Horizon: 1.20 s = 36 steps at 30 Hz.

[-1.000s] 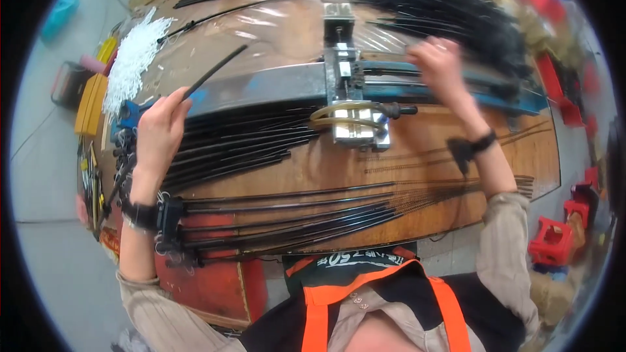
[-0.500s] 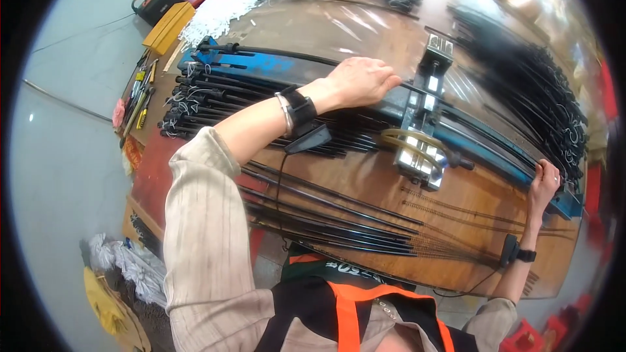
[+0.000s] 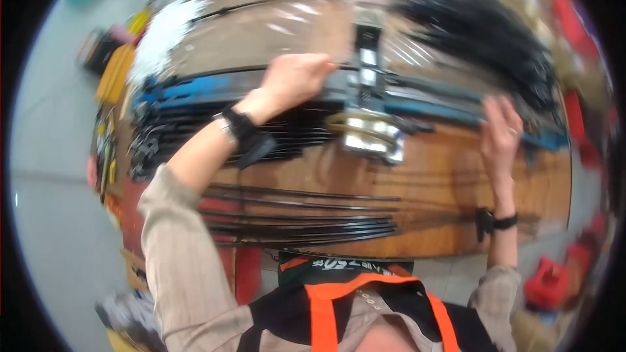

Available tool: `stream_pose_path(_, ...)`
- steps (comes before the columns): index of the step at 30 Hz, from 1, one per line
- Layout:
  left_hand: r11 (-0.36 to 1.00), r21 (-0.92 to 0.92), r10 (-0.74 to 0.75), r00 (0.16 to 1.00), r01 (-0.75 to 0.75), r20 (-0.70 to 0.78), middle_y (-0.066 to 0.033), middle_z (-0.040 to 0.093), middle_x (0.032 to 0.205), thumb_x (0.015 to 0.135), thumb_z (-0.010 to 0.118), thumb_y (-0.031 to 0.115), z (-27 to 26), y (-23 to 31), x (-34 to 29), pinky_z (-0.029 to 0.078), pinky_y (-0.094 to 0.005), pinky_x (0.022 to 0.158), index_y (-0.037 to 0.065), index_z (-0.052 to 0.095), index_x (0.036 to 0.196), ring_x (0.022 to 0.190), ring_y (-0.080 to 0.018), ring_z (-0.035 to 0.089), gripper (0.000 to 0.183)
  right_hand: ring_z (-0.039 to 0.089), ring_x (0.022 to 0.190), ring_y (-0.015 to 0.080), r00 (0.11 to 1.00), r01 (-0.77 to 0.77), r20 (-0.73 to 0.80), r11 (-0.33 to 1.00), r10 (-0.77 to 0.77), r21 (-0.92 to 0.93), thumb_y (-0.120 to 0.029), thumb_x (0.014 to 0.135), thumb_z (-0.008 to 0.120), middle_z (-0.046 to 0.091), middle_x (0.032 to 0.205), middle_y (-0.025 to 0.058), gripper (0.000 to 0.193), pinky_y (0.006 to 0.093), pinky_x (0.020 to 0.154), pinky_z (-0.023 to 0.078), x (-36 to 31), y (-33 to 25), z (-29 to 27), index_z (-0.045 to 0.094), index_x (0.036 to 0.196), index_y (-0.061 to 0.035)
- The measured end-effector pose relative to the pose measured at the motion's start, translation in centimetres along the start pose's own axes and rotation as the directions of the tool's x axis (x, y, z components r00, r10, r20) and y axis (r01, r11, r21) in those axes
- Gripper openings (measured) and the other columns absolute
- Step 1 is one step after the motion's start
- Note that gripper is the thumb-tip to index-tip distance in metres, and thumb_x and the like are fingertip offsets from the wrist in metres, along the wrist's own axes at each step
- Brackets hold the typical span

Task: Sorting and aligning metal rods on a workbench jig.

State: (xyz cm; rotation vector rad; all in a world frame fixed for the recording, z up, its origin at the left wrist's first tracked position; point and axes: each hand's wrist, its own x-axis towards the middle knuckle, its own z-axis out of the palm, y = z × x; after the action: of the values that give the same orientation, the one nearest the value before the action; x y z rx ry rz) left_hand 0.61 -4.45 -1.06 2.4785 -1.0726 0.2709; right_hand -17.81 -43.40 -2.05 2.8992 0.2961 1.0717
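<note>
My left hand (image 3: 295, 80) is closed around a thin black rod (image 3: 244, 70) lying along a long blue metal rail (image 3: 218, 87). Just right of its fingertips stands a silver and black clamp block (image 3: 368, 78) set across the rail. A yellowish hose (image 3: 355, 125) loops over the block's near part. Over the rail's right part hovers my right hand (image 3: 501, 129), blurred, with its fingers stretched and somewhat apart and nothing visible in them. Black rods with wire-tied ends (image 3: 156, 146) lie bundled on the near side of the rail, below my left forearm.
More black rods (image 3: 313, 225) lie along the wooden table's (image 3: 443, 156) near edge. A dark rod heap (image 3: 482, 39) fills the far right. Beyond the rail's left end are a white pile of small pieces (image 3: 163, 36) and a yellow box (image 3: 116, 73). Hand tools (image 3: 104, 150) line the left edge.
The whole view has shifted with my head. My right hand has come off the rail's right end, moved toward the block and opened its fingers. My left hand has slid left, away from the block.
</note>
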Motion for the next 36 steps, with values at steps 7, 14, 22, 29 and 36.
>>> stream_pose_path(7,0.990,0.142,-0.028,0.999,0.025,0.023,-0.0175,0.066,0.079,0.098,0.053,0.030,0.1,0.6,0.8,0.050,-0.0500,0.065,0.009,0.060,0.089,0.077,-0.0405,0.065,0.024,0.061,0.105,0.0236,0.997,-0.035,0.080,0.978,0.019,0.204,-0.008,0.084,0.070,0.070,0.108,0.0038,0.034,0.0374,0.090,0.040,-2.3,-5.5,0.2,0.067,0.118,-0.0082)
stream_pose_path(14,0.991,0.132,-0.037,0.998,0.030,0.056,-0.0178,0.065,0.081,0.099,0.051,0.031,0.3,0.5,0.3,0.048,-0.0501,0.066,0.008,0.057,0.089,0.078,-0.0414,0.063,0.025,0.062,0.095,0.0258,0.996,-0.044,0.086,0.925,0.013,0.378,-0.010,0.087,0.068,0.068,0.107,0.0094,0.033,0.0386,0.084,0.042,-0.9,-8.0,0.5,0.063,0.120,-0.0070)
stream_pose_path(22,0.988,0.154,0.018,1.000,-0.016,-0.008,-0.0169,0.064,0.080,0.098,0.053,0.027,0.7,0.4,0.7,0.048,-0.0491,0.066,0.008,0.056,0.088,0.078,-0.0403,0.063,0.022,0.061,0.084,0.0288,0.987,-0.153,0.139,0.691,0.077,0.706,-0.002,0.090,0.062,0.064,0.095,0.0128,0.027,0.0367,0.069,0.048,-0.9,-8.4,4.1,0.062,0.116,-0.0035)
stream_pose_path(29,0.914,0.318,0.304,0.945,-0.253,-0.122,-0.0098,0.064,0.081,0.097,0.055,0.022,0.6,-1.8,0.8,0.048,-0.0442,0.065,0.012,0.056,0.091,0.073,-0.0325,0.063,0.012,0.058,0.085,0.0317,0.828,-0.346,0.561,0.772,-0.016,0.533,-0.013,0.085,0.069,0.060,0.090,0.0125,0.024,0.0382,0.073,0.049,-1.9,-9.1,2.6,0.062,0.107,-0.0050)
stream_pose_path(36,0.801,0.552,0.425,0.870,-0.233,-0.250,-0.0021,0.062,0.090,0.091,0.064,0.026,-1.8,-8.8,-2.3,0.041,-0.0405,0.082,0.015,0.061,0.098,0.090,-0.0232,0.060,0.014,0.057,0.090,0.0351,0.763,-0.098,0.577,0.830,-0.292,0.549,-0.009,0.078,0.065,0.060,0.094,0.0132,0.024,0.0430,0.077,0.049,-4.7,-13.6,1.8,0.063,0.102,-0.0084)
